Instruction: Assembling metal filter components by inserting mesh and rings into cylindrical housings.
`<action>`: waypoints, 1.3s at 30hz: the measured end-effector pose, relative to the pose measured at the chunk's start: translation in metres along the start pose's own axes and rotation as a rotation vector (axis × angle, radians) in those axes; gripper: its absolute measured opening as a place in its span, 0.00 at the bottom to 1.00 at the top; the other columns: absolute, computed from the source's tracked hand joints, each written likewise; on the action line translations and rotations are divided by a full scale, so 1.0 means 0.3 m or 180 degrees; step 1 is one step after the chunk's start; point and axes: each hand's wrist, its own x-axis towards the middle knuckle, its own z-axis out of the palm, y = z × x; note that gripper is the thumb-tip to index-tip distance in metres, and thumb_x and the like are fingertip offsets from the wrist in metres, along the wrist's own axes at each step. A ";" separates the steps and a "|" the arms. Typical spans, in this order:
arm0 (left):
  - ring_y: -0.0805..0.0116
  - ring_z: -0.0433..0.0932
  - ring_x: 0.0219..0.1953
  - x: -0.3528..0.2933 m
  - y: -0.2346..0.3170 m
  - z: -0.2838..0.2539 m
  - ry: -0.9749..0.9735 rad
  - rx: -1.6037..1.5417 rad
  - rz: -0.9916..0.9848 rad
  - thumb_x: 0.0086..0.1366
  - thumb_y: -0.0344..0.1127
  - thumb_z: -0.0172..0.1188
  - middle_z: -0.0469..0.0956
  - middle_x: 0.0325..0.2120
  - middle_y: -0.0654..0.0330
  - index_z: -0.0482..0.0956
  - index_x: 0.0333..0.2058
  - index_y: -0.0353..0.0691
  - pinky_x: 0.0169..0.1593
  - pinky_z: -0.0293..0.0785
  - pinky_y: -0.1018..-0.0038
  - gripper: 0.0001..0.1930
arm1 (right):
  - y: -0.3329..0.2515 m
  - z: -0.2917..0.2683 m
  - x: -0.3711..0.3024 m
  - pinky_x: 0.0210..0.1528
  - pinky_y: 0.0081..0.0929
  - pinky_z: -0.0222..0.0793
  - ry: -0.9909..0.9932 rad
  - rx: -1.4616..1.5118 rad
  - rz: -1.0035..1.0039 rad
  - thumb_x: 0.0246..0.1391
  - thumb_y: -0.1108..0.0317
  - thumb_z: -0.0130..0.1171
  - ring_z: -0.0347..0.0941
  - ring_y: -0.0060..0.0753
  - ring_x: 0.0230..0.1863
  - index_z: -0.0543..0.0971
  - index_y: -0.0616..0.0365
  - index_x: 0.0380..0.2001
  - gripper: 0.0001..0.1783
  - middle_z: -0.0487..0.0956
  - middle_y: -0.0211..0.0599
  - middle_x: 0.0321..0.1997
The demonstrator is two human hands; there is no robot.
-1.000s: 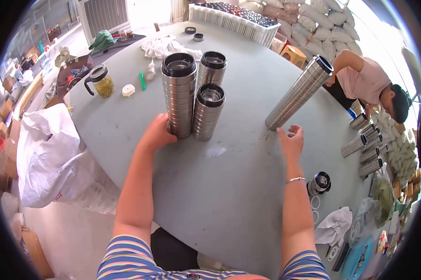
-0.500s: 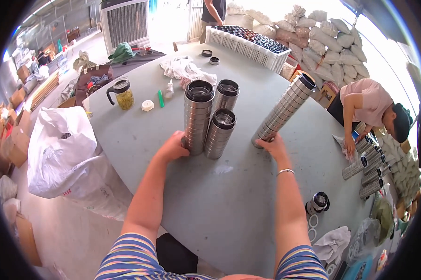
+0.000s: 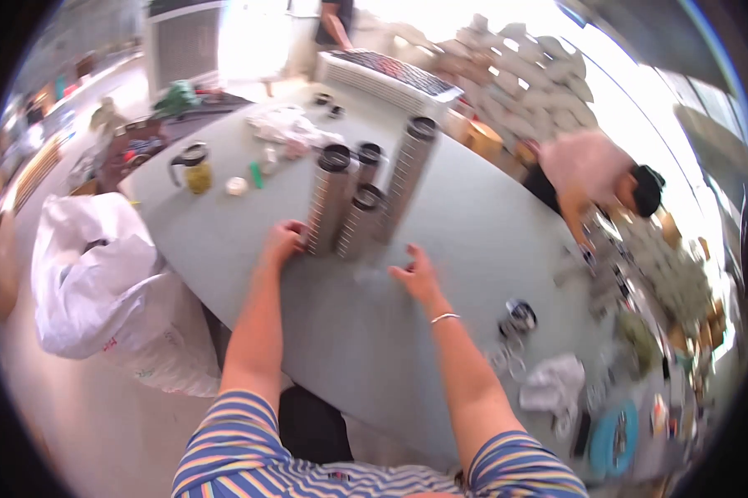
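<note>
Four tall stacks of silvery metal rings with black tops stand close together on the grey-green table (image 3: 324, 324). The left stack (image 3: 329, 203) is nearest my left hand (image 3: 286, 239), whose loosely curved fingers are at its base; whether they touch is unclear. A shorter front stack (image 3: 360, 222) stands beside it, with a back stack (image 3: 370, 159) partly hidden behind. The tallest, the right stack (image 3: 409, 174), leans slightly in the picture. My right hand (image 3: 418, 274) is apart from it, thumb and fingers spread, holding nothing.
A lidded glass jug (image 3: 197, 174), white cloth (image 3: 287, 129) and white crate (image 3: 390, 83) of dark-topped parts lie farther off. A big white sack (image 3: 100, 282) stands at left. At right, a person (image 3: 589, 170) bends over blurred metal stacks. Loose rings (image 3: 515, 357) lie near a rag (image 3: 552, 382).
The right stack now stands beside the other three, moved left, and my right hand has let go of it. My left hand stays by the left stack's base. The view has shifted and blurred.
</note>
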 end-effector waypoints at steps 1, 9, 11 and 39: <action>0.61 0.87 0.31 -0.003 -0.049 -0.083 0.0414 -0.0001 0.0183 0.53 0.20 0.55 0.86 0.39 0.53 0.84 0.48 0.34 0.34 0.85 0.67 0.22 | -0.094 0.047 -0.153 0.52 0.36 0.80 -0.0261 0.0069 0.0288 0.51 0.57 0.81 0.80 0.33 0.50 0.72 0.57 0.69 0.45 0.79 0.45 0.64; 0.47 0.83 0.53 -0.251 -0.161 -0.100 0.1075 0.1333 0.0862 0.61 0.29 0.59 0.82 0.54 0.45 0.84 0.50 0.36 0.56 0.79 0.58 0.18 | -0.055 -0.102 -1.125 0.83 0.50 0.48 -0.0187 -0.1500 -0.1000 0.69 0.47 0.59 0.55 0.46 0.83 0.68 0.47 0.74 0.36 0.65 0.38 0.81; 0.46 0.76 0.62 -0.472 -0.129 0.022 0.0818 0.2974 0.1433 0.65 0.36 0.61 0.78 0.62 0.47 0.82 0.55 0.38 0.64 0.74 0.59 0.20 | -0.001 -0.180 -1.265 0.83 0.51 0.47 -0.0128 -0.1716 -0.0689 0.71 0.41 0.53 0.54 0.44 0.84 0.66 0.42 0.77 0.37 0.62 0.34 0.83; 0.50 0.76 0.66 -1.927 -0.445 -0.195 0.0594 0.0905 -0.1319 0.82 0.64 0.35 0.78 0.64 0.42 0.73 0.67 0.27 0.67 0.70 0.59 0.42 | -0.241 -0.100 -1.638 0.67 0.42 0.74 -0.1299 0.0458 -0.2337 0.62 0.56 0.71 0.77 0.47 0.65 0.87 0.58 0.48 0.19 0.83 0.41 0.63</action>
